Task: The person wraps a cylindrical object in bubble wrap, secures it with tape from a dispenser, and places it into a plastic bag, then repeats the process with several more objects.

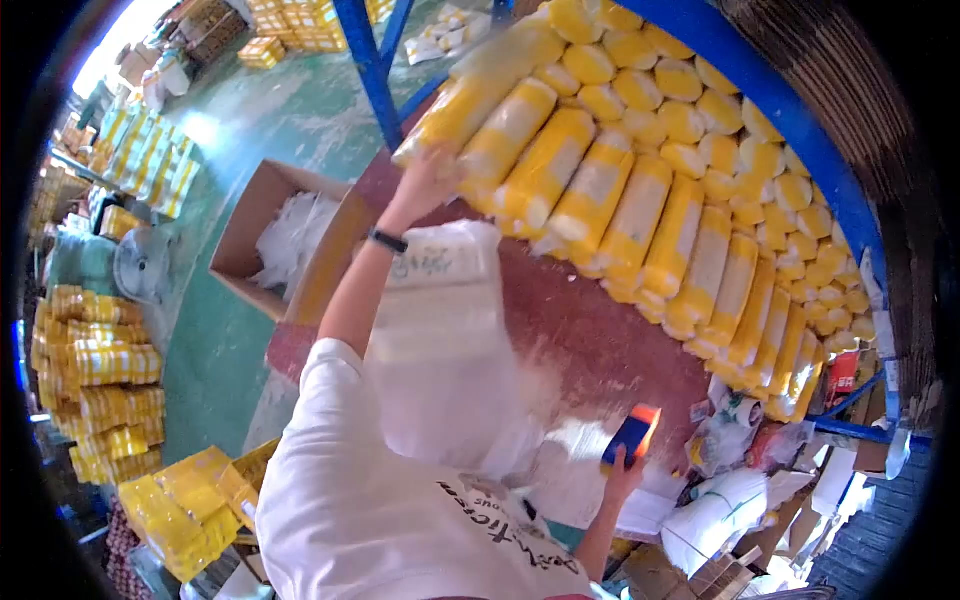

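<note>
At the near left end of the stacked row, my left hand (430,180) wraps round the lower end of a long yellow-and-clear plastic-wrapped pack (470,92). That pack and my fingers look slightly blurred. More wrapped packs (550,165) lie side by side to its right. Low on the right, my right hand (623,478) is closed on a flat, blue-and-orange rectangular object (632,436), thumb along its near edge. Between my arms stands a pile of whitish wrapped blocks (440,325), the top one with dark writing.
The packs rest on a reddish board (590,330) inside a blue metal frame (372,75). An open cardboard box (235,235) with white plastic sits on the green floor at left. Yellow bundles (115,365) are piled farther left. Plastic bags (715,515) and cardboard lie at lower right.
</note>
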Demonstrator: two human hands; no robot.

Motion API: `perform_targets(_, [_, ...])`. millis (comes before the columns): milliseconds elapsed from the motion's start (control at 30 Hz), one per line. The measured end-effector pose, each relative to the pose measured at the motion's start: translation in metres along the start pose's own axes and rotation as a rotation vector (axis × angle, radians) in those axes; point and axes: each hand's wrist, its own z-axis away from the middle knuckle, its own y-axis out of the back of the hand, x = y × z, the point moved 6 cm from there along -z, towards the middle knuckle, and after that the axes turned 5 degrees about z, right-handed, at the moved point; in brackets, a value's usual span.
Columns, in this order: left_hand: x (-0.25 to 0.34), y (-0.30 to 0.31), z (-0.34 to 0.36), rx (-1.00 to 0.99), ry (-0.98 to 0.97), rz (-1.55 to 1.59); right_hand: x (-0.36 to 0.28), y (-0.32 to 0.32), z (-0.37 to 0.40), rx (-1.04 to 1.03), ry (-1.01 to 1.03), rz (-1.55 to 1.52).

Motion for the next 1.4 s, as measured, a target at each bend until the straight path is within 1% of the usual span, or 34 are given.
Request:
perform_targets(33, [0.015,0.004,0.032,-0.100,0.264,0.516,0.006,-0.008,-0.008,-0.021,0.005,0.153])
perform_targets(67, [0.050,0.025,0.064,-0.058,0.255,0.597,0.009,-0.015,-0.017,-0.037,0.018,0.302])
perform_targets(100, [0.087,0.046,0.097,-0.054,0.346,0.723,0.009,-0.024,-0.025,-0.106,0.052,0.330])
perform_targets(133, [0.101,0.056,0.132,-0.073,0.261,0.522,0.010,-0.029,-0.030,-0.175,0.086,0.360])
perform_targets(167, [0.112,0.065,0.167,-0.094,0.176,0.322,0.023,-0.036,-0.035,-0.180,0.150,0.385])
perform_targets(233, [0.149,0.080,0.225,-0.084,0.345,0.284,0.053,-0.053,-0.047,-0.168,0.294,0.457])
perform_targets(267, [0.167,0.082,0.251,-0.091,0.407,0.260,0.059,-0.053,-0.048,-0.205,0.311,0.507])
perform_targets(300, [0.185,0.080,0.278,-0.102,0.475,0.239,0.068,-0.051,-0.049,-0.195,0.323,0.450])
perform_targets(367, [0.227,0.060,0.332,-0.304,0.606,0.340,0.094,-0.056,-0.050,-0.192,0.357,0.394])
perform_targets(433, [0.270,0.020,0.386,-0.632,0.619,0.516,0.114,-0.062,-0.047,-0.231,0.369,0.352])
perform_targets(467, [0.277,-0.011,0.425,-0.811,0.643,0.615,0.112,-0.054,-0.042,-0.169,0.419,0.338])
perform_targets(533, [0.278,-0.052,0.472,-0.872,0.391,0.314,0.094,-0.035,-0.024,-0.037,0.531,0.304])
perform_targets(567, [0.265,-0.066,0.481,-0.693,0.379,0.137,0.091,-0.033,-0.018,-0.053,0.591,0.218])
perform_targets(633, [0.249,-0.079,0.480,-0.328,0.340,-0.211,0.076,-0.028,0.002,-0.137,0.600,0.149])
perform_targets(667, [0.249,-0.082,0.468,-0.361,0.417,-0.218,0.068,-0.029,0.016,-0.181,0.602,0.117])
perform_targets(733, [0.257,-0.069,0.424,-0.431,0.576,-0.226,0.049,-0.040,0.054,-0.250,0.765,-0.041])
perform_targets(800, [0.294,-0.059,0.385,-0.725,0.381,-0.230,0.044,-0.078,0.092,-0.659,0.618,-0.169])
perform_targets(867, [0.293,-0.079,0.394,-1.009,0.263,-0.187,0.009,-0.088,0.143,-0.783,0.886,-0.277])
perform_targets(933, [0.257,-0.127,0.436,-1.269,0.216,-0.088,-0.025,-0.102,0.181,-0.918,1.000,-0.339])
perform_targets(967, [0.263,-0.120,0.431,-1.192,0.216,-0.244,-0.040,-0.112,0.190,-0.880,1.061,-0.301])
perform_targets(1000, [0.243,-0.116,0.429,-0.907,0.319,-0.325,-0.056,-0.124,0.195,-0.839,1.125,-0.261])
perform_targets(1033, [0.211,-0.113,0.434,-0.619,0.413,-0.397,-0.067,-0.143,0.194,-0.851,1.132,-0.211])
perform_targets(1067, [0.183,-0.099,0.430,-0.331,0.498,-0.459,-0.085,-0.154,0.189,-0.787,1.166,-0.163])
perform_targets(1133, [0.156,-0.052,0.382,0.102,0.466,-0.222,-0.124,-0.177,0.179,-0.664,1.213,-0.072])
perform_targets(1167, [0.144,-0.034,0.356,0.107,0.524,-0.299,-0.141,-0.205,0.170,-0.819,1.145,0.083])
perform_targets(1200, [0.147,-0.008,0.319,0.114,0.586,-0.377,-0.172,-0.212,0.159,-0.739,1.170,-0.005])
perform_targets(1300, [0.079,-0.011,0.274,0.190,0.408,-0.627,-0.269,-0.217,0.124,-0.510,1.241,-0.215])
perform_targets(1367, [0.060,-0.004,0.240,-0.013,0.489,-0.461,-0.322,-0.219,0.103,-0.361,1.269,-0.345])
perform_targets(1400, [0.058,-0.002,0.231,-0.119,0.534,-0.371,-0.337,-0.229,0.096,-0.504,1.208,-0.312])
